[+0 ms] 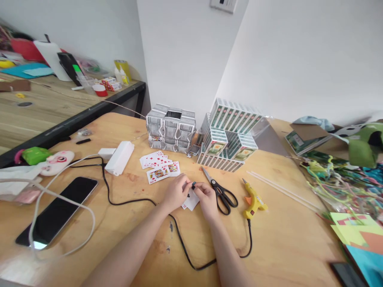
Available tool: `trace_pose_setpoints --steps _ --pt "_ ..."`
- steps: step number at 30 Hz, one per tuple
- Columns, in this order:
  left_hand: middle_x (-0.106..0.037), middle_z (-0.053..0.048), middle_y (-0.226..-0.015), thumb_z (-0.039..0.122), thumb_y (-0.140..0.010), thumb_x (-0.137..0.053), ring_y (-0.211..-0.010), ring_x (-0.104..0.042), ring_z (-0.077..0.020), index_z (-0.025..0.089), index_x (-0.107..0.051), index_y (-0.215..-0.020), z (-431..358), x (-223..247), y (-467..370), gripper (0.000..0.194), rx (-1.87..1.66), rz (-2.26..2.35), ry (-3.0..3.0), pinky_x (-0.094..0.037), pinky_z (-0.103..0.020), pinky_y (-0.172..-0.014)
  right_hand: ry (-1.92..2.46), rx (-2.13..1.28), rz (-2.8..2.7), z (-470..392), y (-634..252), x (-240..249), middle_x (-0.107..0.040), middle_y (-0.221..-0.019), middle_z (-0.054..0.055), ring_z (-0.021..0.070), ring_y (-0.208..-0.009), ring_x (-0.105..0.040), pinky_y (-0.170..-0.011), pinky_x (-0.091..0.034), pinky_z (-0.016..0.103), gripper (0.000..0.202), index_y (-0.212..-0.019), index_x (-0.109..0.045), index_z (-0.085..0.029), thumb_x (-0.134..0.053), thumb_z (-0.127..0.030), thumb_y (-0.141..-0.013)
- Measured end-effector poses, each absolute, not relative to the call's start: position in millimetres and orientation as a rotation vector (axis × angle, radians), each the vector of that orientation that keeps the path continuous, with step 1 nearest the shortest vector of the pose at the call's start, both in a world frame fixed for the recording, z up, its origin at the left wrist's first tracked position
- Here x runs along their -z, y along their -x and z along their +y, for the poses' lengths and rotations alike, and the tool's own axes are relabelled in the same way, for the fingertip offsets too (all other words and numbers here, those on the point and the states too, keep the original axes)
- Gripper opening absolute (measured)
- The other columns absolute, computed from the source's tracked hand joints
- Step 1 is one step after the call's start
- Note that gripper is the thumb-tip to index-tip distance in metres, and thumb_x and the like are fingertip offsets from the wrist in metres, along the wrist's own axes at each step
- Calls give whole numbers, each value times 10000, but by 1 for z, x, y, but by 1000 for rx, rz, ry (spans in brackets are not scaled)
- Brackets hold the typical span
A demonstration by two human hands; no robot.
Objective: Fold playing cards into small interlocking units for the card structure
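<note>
My left hand (176, 193) and my right hand (207, 199) meet low over the table, fingertips pinched together. Between them is a small dark piece (193, 185), too small to name. Loose playing cards (191, 200) show just beneath my fingers, partly covered by them. Face-up red-suit cards (158, 174) lie spread beyond my left hand. Black-handled scissors (223, 194) rest slightly open beside my right hand. Further right lies a yellow glue gun (253, 202) on its side. Behind the cards stands a block structure (172, 129) built of folded playing cards.
Stacked green-and-white card boxes (229, 137) stand at the back. Clear glue sticks (283, 189) lie right of them. A black cord (182, 239) runs under my forearms. A phone (60, 211), white power strip (120, 158) and white cable are left; coloured paper (359, 235) is right.
</note>
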State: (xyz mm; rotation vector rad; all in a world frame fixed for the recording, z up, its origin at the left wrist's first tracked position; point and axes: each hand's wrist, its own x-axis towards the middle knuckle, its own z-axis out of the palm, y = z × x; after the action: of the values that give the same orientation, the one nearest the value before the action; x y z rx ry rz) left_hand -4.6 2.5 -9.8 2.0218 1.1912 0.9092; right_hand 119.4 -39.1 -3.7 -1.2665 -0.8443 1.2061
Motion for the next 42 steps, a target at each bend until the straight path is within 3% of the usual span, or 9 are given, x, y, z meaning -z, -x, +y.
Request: trace_pose_setpoints --steps 15,24,33,42 --pt "-485 11 -651 270 -806 -440 -660 -478 -136 189 -441 -664 6 6 5 163 -1023 1218 -1842 -371 -249 -630 1168 -1310 -822 -40 -123 3 -682 -707 21 137 -541 -558 -507 -416 238 266 -804 -690 -166 -537 -152 -587" --pt "-491 22 -617 306 -795 -458 -579 -461 -123 177 -479 -693 14 3 11 166 -1102 1240 -1560 -366 -233 -545 1219 -1225 -777 -38 -119 8 -644 -654 13 132 -553 -547 -535 -425 248 247 -815 -650 -156 -659 -354 -669" --pt "-596 5 -642 276 -748 -543 -582 -521 -115 158 -608 -728 6 -1 11 136 -889 1059 -1669 -397 -220 -554 1299 -929 -820 -39 -121 3 -629 -687 13 147 -646 -547 -625 -426 262 196 -735 -635 -167 -648 -355 -682" --pt "-592 -6 -642 337 -743 -556 -578 -522 -125 142 -622 -731 2 -2 6 206 -804 867 -1319 -418 -239 -566 1008 -1302 -478 -40 -124 5 -573 -551 -28 113 -477 -497 -491 -386 240 207 -631 -568 -187 -718 -328 -607"
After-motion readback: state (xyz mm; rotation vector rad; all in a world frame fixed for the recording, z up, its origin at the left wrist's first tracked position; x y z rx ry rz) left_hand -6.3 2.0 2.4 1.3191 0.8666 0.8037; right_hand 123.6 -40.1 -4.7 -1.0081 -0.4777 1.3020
